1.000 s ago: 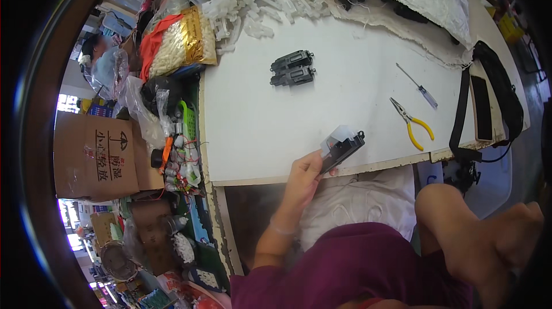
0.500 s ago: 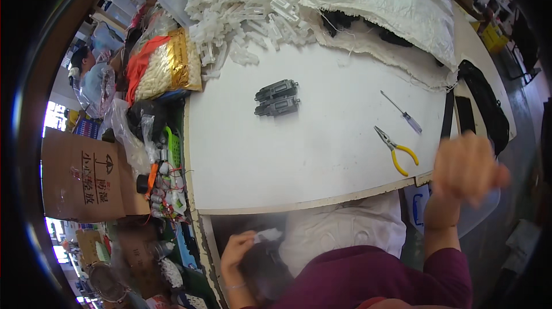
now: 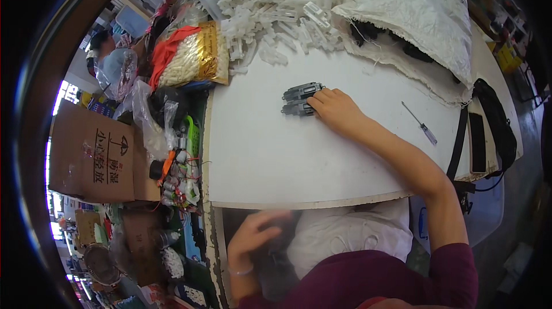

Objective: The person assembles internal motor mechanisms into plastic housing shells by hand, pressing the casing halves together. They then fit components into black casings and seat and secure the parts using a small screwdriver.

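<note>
Two dark grey moulded plastic parts (image 3: 297, 99) lie side by side on the white tabletop (image 3: 270, 159). My right hand (image 3: 336, 112) reaches over the table, its fingers closed on the right end of the nearer part and covering it. My left hand (image 3: 256, 234) is below the table's front edge, above my lap, fingers spread, slightly blurred, with nothing seen in it. A screwdriver (image 3: 420, 124) with a clear handle lies to the right of my right forearm.
Clear plastic pieces (image 3: 276, 15) are heaped at the back. Beside them a white woven sack (image 3: 408, 15) gapes over black contents. A black strap (image 3: 491, 119) lies at the right edge. Bags, small motors (image 3: 181, 176) and a cardboard box (image 3: 95, 153) crowd the left side.
My right hand has moved from the right side onto the grey parts. The whitish piece at my left hand no longer shows, and its fingers have spread. My forearm crosses where the yellow-handled pliers lay.
</note>
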Demonstrator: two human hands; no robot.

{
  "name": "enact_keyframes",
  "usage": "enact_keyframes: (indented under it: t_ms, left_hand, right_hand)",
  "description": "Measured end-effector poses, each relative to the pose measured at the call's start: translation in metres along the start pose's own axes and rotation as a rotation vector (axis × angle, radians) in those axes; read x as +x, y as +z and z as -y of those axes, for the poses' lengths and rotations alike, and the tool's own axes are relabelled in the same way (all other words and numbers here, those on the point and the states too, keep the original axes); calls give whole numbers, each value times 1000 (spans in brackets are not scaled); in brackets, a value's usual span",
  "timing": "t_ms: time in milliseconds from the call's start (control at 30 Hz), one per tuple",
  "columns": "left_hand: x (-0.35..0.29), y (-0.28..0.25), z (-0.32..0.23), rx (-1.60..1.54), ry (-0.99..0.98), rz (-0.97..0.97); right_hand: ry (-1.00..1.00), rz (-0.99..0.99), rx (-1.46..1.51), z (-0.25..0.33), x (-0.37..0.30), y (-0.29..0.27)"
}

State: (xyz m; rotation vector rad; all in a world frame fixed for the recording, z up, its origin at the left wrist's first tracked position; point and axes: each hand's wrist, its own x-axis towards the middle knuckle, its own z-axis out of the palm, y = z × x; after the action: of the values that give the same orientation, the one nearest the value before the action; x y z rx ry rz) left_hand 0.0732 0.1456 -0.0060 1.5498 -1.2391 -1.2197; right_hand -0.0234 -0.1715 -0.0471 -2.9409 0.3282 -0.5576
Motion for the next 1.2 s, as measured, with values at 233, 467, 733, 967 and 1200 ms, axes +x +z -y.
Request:
enact_keyframes:
  t_ms: [233,467,733,967,1200]
  left_hand:
    - [63,14,-29,179,242,-238]
    - [121,62,-10,671,401,-254]
    - [148,84,4,446,445,-308]
    - [125,65,4,497,440,-417]
    - [139,-9,-18,832,430,-538]
  right_hand:
    - [-83,86,146,7,-60,-44]
    - [55,86,133,31,-143,-89]
    - [159,-202,257,35,-156,-89]
    - [849,-864,-17,28,-238,-147]
    - [825,-986,-987,-10,-396,-219]
